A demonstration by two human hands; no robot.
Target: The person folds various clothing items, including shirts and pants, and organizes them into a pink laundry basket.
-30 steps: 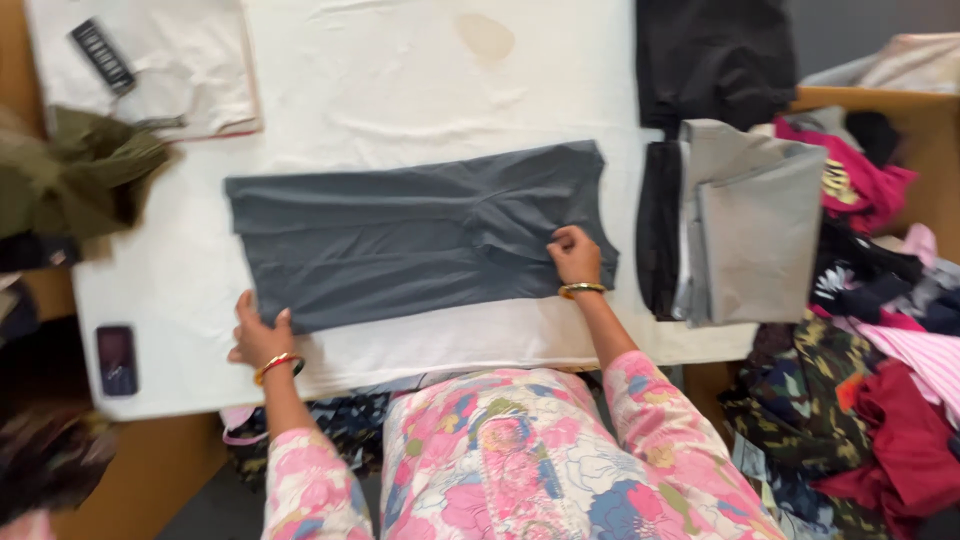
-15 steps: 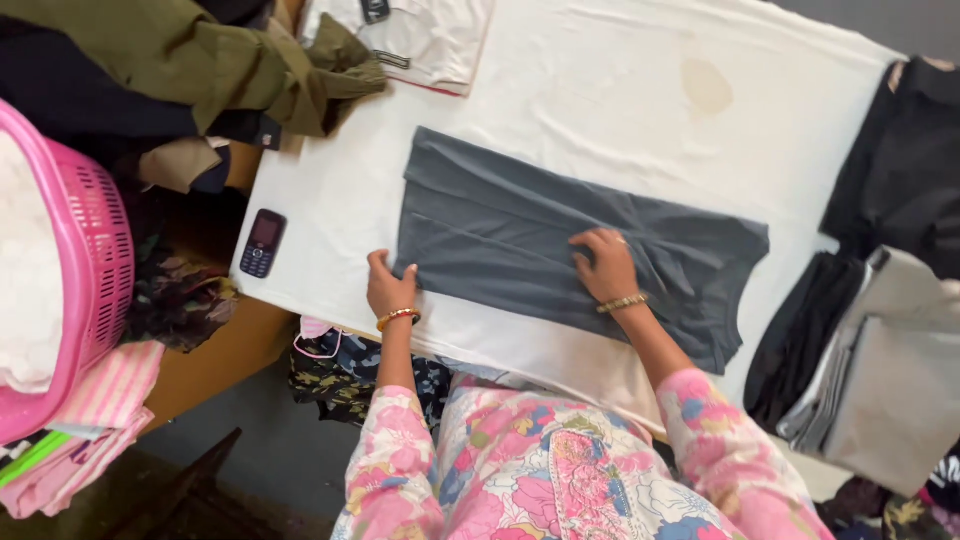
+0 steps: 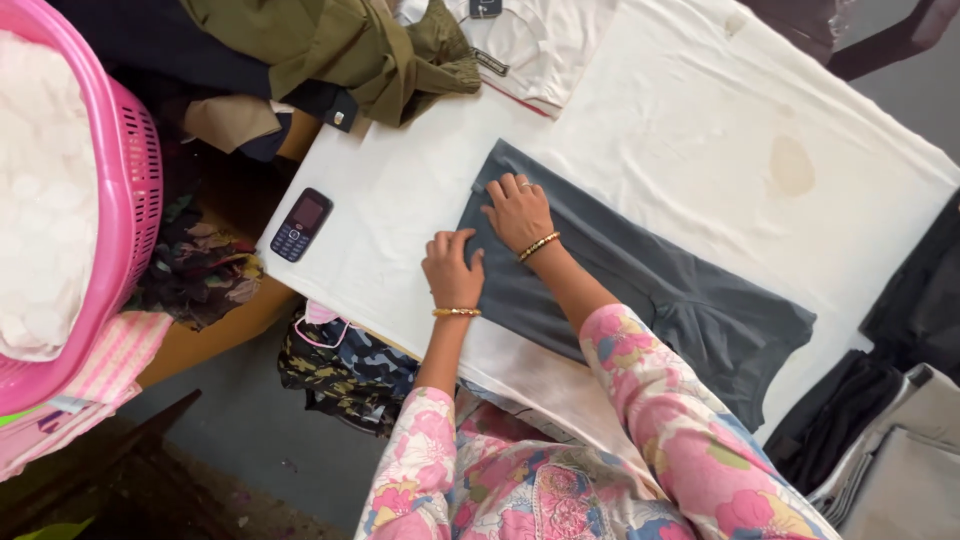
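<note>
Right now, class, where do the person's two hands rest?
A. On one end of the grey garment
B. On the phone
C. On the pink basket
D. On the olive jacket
A: the left hand and right hand both press flat on the end of the grey garment nearest the phone.

We see 2 arms in floral sleeves reaching forward. The left hand (image 3: 451,267) lies palm down, fingers together, a bangle at the wrist. The right hand (image 3: 517,211) lies flat just beyond it, fingers spread, wrist bangled, forearm angled across.
</note>
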